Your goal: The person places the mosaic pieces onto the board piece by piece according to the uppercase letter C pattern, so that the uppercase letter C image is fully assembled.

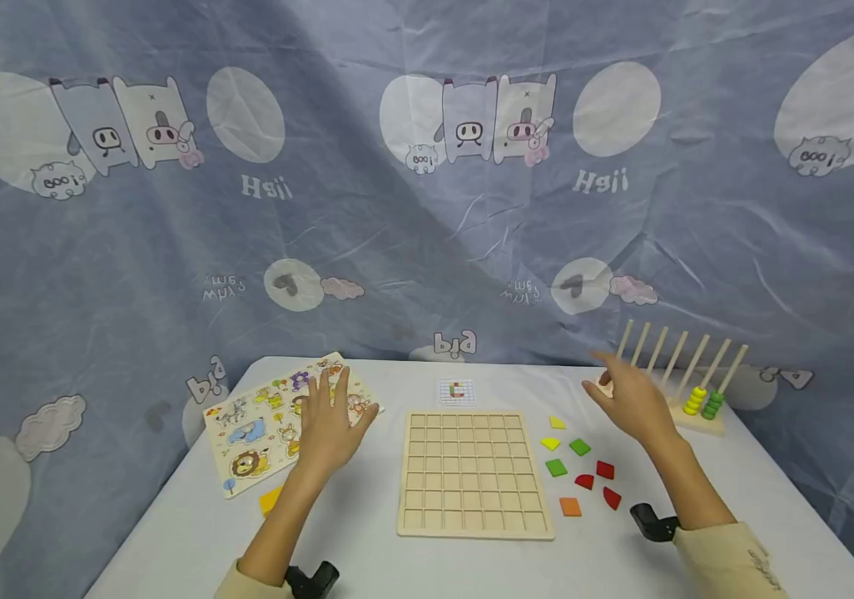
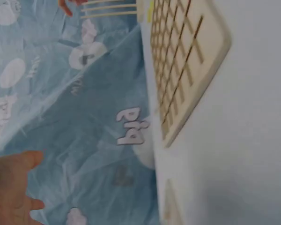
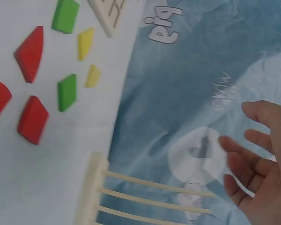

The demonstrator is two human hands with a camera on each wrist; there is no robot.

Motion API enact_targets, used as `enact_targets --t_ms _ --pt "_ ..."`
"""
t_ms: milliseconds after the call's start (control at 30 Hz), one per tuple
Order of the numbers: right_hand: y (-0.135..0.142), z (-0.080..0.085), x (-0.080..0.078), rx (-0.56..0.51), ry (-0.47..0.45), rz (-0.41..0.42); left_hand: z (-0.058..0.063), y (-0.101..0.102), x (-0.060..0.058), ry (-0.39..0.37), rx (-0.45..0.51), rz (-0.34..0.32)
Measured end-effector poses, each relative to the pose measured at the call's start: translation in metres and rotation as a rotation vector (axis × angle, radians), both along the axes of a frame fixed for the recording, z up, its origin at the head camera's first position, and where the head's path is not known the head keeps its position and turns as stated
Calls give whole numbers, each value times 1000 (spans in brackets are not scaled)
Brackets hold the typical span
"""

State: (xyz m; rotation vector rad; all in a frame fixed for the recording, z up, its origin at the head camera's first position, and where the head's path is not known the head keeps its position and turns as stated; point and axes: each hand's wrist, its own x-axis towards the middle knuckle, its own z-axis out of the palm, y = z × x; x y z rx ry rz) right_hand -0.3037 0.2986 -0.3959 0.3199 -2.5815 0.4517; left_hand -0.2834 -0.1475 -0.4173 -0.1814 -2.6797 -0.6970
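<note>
My left hand (image 1: 330, 424) hovers with spread fingers over the animal puzzle board (image 1: 226, 445) on the left and overlaps its right part in the head view. It holds nothing. On the right my right hand (image 1: 637, 403) is raised in front of the wooden peg rack (image 1: 700, 423), hiding the lower part of some pegs. Its fingers (image 3: 236, 157) are loosely bent, with nothing between them in the right wrist view. Yellow beads (image 1: 694, 401) and green beads (image 1: 713, 405) sit on the two rightmost pegs. Between the hands lies a wooden grid board (image 1: 475, 536) with bare squares.
Right of the grid lie loose yellow, green (image 1: 580, 448), red (image 1: 605, 470) and orange pieces (image 1: 570, 507). A small pattern card (image 1: 457, 391) lies behind the grid. A yellow-orange piece (image 1: 270, 500) shows beside the left forearm. A patterned curtain (image 1: 427, 249) hangs behind the white table (image 1: 367, 541).
</note>
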Motion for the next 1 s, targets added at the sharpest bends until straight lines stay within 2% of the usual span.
enact_targets --t_ms 233,400,567,667,733,867,1000 --pt "-3 -34 -28 -91 -162 44 -47 25 -8 18 140 -92" --pt "-3 -57 -45 -138 -255 91 -81 40 -14 -45 255 -200" --pt "1 -79 -54 -170 -319 115 -109 46 -15 -128 300 -304" --pt "4 -92 -57 -177 -363 123 -122 46 -13 -153 249 -324" --pt "6 -98 -58 -176 -387 117 -127 46 -12 -139 193 -333" --pt "5 -105 -58 -168 -433 89 -133 47 -11 -74 50 -333" --pt "1 -108 -56 -160 -478 63 -137 47 -8 -59 -48 -304"
